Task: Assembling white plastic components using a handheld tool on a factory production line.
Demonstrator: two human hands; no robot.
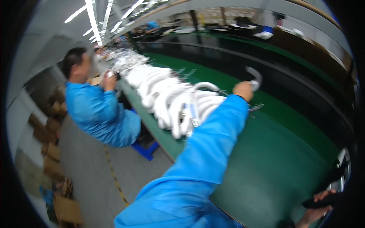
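Observation:
My left arm, in a blue sleeve, reaches out over the green worktable. At its end my left hand is closed on a white curved piece, blurred, whose free end arcs up beyond the fingers. The hand is just right of a long heap of white curved, tube-like pieces, some with thin pale tabs. A small clear strip lies on the table beneath the wrist. My right hand is not in the picture.
A co-worker in blue holds something at the table's left side, near a blue stool. Another person's hands hold something black at lower right. A dark conveyor-like band runs behind. Cardboard boxes stand left.

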